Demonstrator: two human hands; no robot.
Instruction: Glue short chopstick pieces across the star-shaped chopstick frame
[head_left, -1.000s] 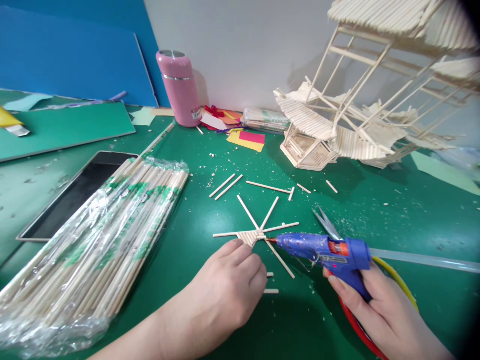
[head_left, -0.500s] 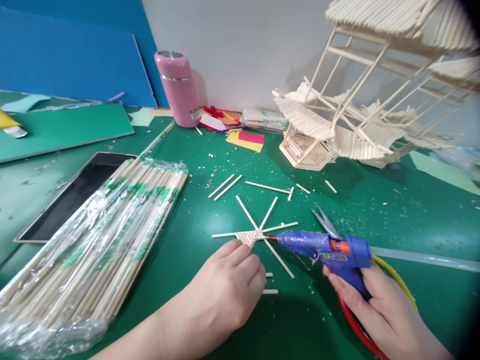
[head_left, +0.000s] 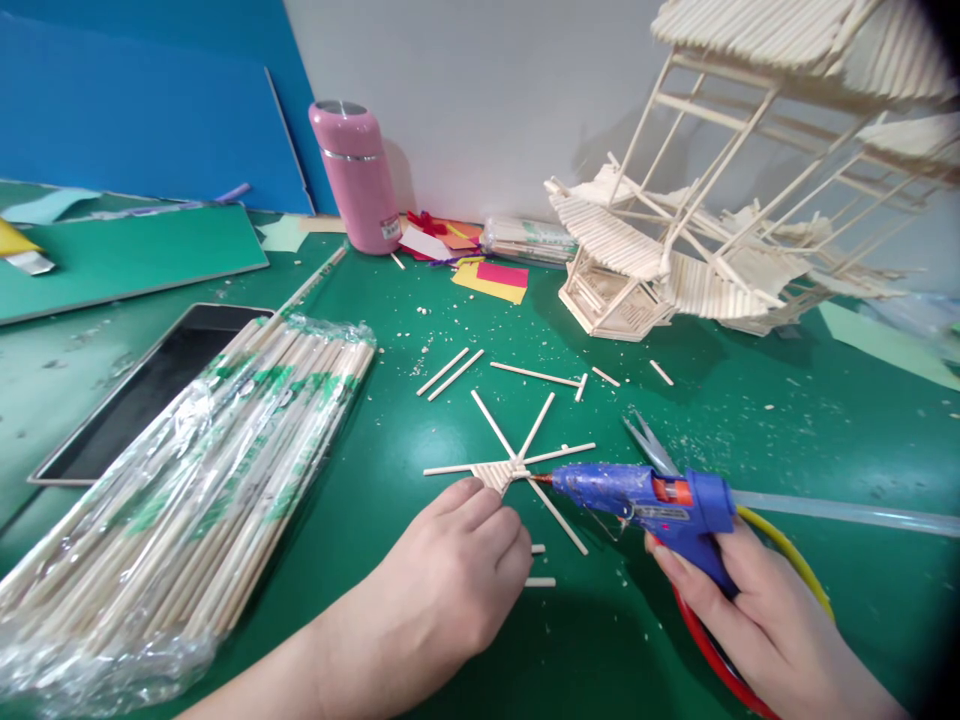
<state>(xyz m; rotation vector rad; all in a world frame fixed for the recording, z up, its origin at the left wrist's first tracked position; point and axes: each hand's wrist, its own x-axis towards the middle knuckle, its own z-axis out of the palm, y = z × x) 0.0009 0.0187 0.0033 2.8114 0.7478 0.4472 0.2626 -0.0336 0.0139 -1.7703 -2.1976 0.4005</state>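
Observation:
A star-shaped frame of thin wooden sticks [head_left: 534, 428] lies on the green table, its spokes meeting at a centre. Short sticks set side by side fill one wedge at its near left. My left hand [head_left: 469, 570] is closed at the near edge of this wedge, gripping the frame; its fingertips are hidden. In my right hand [head_left: 765, 600] is a blue hot glue gun [head_left: 637, 492], its nozzle at a spoke just right of the centre. A clear glue stick [head_left: 847, 512] juts from its back. Scissors [head_left: 651, 445] with red and yellow handles lie partly beneath the gun and hand.
Cut sticks [head_left: 534, 374] and shavings lie beyond the frame. At left, a plastic-wrapped bundle of chopsticks [head_left: 202, 480] overlaps a dark tablet-like device [head_left: 150, 390]. A pink flask [head_left: 356, 180] and coloured paper [head_left: 491, 282] stand by the wall. A tall stick-built pavilion model [head_left: 622, 235] occupies the back right.
The glue gun has shifted slightly left, its nozzle closer to the frame's centre. My left hand and the stick frame stay practically still.

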